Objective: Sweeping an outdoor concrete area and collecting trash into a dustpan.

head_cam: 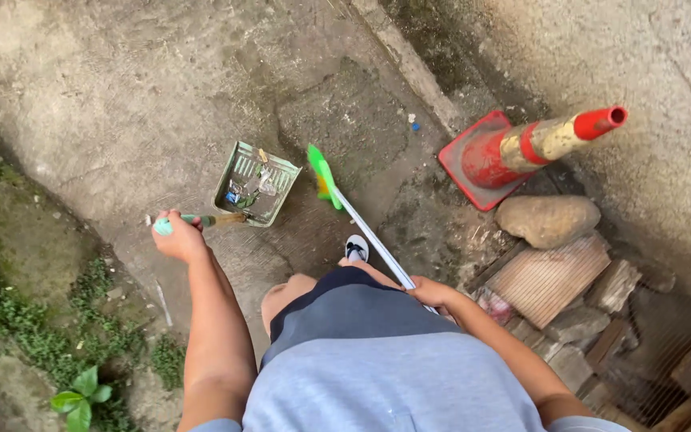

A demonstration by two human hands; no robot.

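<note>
My left hand [176, 235] grips the long handle of a green dustpan [254, 182] that rests on the concrete ground, with small bits of litter lying in it. My right hand [433, 294] holds the silver pole of a broom [365, 232]. Its bright green head [322, 177] sits on the ground just to the right of the dustpan. One foot in a white sandal [356, 248] shows below the broom head.
A dirty orange traffic cone [521, 148] leans against the rough wall at the right. Beside it lie a large stone [548, 220], bricks and a tile [549, 276]. Weeds and moss [9, 320] edge the concrete on the left. A blue scrap [413, 124] lies near the kerb.
</note>
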